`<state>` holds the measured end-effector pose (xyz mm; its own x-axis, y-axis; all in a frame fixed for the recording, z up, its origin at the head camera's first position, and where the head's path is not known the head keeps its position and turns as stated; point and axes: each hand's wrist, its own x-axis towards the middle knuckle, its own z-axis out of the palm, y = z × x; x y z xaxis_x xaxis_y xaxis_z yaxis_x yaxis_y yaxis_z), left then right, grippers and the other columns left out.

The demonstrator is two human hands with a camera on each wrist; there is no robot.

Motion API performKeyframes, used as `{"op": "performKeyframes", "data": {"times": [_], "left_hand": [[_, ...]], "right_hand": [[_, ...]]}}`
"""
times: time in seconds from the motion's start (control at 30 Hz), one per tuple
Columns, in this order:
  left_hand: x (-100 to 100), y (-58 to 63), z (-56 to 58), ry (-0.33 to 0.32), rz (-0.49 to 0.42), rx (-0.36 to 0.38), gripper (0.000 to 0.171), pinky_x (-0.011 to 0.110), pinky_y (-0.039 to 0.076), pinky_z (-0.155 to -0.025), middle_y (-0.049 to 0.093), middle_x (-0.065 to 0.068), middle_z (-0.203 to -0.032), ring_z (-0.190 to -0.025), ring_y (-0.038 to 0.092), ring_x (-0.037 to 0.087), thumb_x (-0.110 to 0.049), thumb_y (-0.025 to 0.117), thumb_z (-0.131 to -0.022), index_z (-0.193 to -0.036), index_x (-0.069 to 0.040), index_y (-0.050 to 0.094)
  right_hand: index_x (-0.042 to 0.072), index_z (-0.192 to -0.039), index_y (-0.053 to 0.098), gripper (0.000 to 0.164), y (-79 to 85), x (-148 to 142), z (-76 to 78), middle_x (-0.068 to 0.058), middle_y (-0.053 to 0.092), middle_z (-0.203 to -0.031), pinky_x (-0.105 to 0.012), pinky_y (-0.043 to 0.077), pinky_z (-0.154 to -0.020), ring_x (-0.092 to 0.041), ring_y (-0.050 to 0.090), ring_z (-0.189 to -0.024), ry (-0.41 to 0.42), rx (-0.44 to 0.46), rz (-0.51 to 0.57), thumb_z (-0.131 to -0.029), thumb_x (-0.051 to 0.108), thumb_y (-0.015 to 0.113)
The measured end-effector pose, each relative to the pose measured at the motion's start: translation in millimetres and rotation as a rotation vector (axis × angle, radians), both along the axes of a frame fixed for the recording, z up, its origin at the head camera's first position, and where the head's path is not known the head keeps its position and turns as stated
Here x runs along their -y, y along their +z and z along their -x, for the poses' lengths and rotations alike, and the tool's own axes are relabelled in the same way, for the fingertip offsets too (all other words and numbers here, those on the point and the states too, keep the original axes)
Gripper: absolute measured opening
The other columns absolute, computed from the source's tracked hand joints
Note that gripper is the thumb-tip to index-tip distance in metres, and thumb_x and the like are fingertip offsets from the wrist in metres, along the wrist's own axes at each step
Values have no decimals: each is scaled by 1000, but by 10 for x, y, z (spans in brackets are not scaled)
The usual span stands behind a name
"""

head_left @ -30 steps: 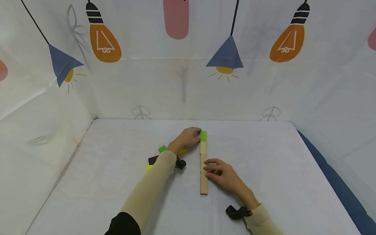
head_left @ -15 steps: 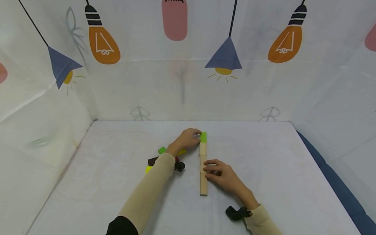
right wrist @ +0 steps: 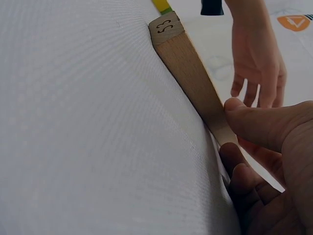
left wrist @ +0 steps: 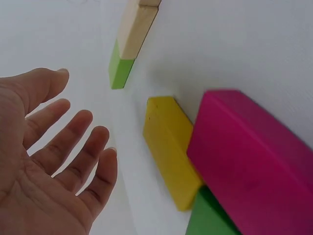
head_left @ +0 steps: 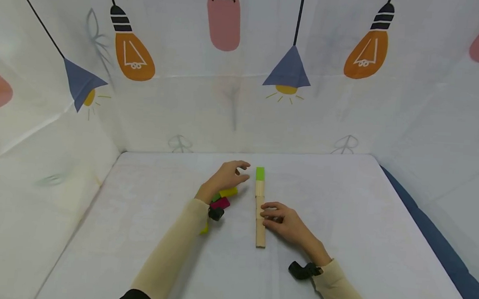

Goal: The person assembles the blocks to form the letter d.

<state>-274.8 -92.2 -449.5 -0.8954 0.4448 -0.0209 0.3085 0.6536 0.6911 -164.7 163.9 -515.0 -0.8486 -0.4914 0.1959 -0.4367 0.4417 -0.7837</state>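
We see the left hand (head_left: pixel 224 176) spread and empty near the green block (head_left: pixel 260 173) ending a row of plain wooden blocks (head_left: pixel 259 208) on the table (head_left: pixel 343 206). The right hand (head_left: pixel 286 223), loosely curved, gripping nothing, touches the row's right side.

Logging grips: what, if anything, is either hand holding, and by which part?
The left hand holds nothing; the right hand touches the long side of the block row, no grip visible.

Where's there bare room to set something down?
The table looks bare from the right hand to the right edge, and left of the left sleeve. Crowded: by the left hand, where a yellow block, magenta block and green block bunch left of the block row.
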Motion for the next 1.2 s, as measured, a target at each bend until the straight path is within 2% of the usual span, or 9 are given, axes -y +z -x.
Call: {"op": "performKeyframes", "data": {"times": [0.13,0.27,0.43,0.53,0.67,0.9,1.03,1.2], "left_hand": [[78,26,-40,-1,38,20,49,43,53,-98,64,16,-137,-112,61,30,-24,69,-98,-143,-7,58],[137,-13,-83,18,82,59,51,43,54,-97,65,13,-131,-111,60,29,-25,73,-95,-142,-9,60],[190,-99,-128,24,109,44,50,39,55,-91,67,11,-122,-105,62,26,-24,78,-92,-137,-9,63],[225,-126,-170,35,103,35,48,36,54,-87,68,10,-118,-100,62,24,-22,80,-90,-134,-9,65],[285,-134,-253,84,97,44,47,36,53,-85,68,9,-116,-96,60,23,-20,81,-88,-131,-9,66],[346,-172,-372,195,127,46,44,44,49,-94,69,4,-116,-99,64,21,-27,82,-87,-127,-14,68],[330,-218,-396,225,128,54,42,52,41,-103,70,4,-118,-104,65,23,-29,80,-88,-126,-15,69],[291,-268,-404,253,160,56,41,54,35,-102,72,5,-117,-107,65,26,-30,80,-87,-123,-12,70]], "right_hand": [[8,-118,78,26,20,-20,-4,-5,66,-135,-31,56,-91,-27,65,-119,4,10,7,-96,19,75],[7,-119,77,26,16,-28,-5,-7,66,-136,-29,56,-87,-26,68,-113,12,13,15,-96,20,74],[8,-117,78,25,-10,-31,4,-6,67,-134,-32,56,-92,-30,64,-122,3,-23,9,-95,19,75],[8,-117,78,25,-14,-29,3,-6,67,-133,-32,56,-92,-31,64,-122,1,-33,15,-94,18,76],[6,-118,78,26,-4,-26,-7,-8,67,-133,-31,56,-92,-31,65,-121,12,-33,17,-95,18,75],[7,-119,77,27,43,-39,-30,-8,66,-134,-27,56,-84,-23,68,-109,4,-19,-5,-96,21,74],[7,-119,77,27,45,-43,-19,-8,66,-135,-25,55,-78,-18,67,-103,7,-24,-16,-97,21,73],[7,-120,77,28,10,-36,-10,-7,66,-135,-24,55,-78,-15,67,-103,11,-17,-8,-96,21,74]]}}
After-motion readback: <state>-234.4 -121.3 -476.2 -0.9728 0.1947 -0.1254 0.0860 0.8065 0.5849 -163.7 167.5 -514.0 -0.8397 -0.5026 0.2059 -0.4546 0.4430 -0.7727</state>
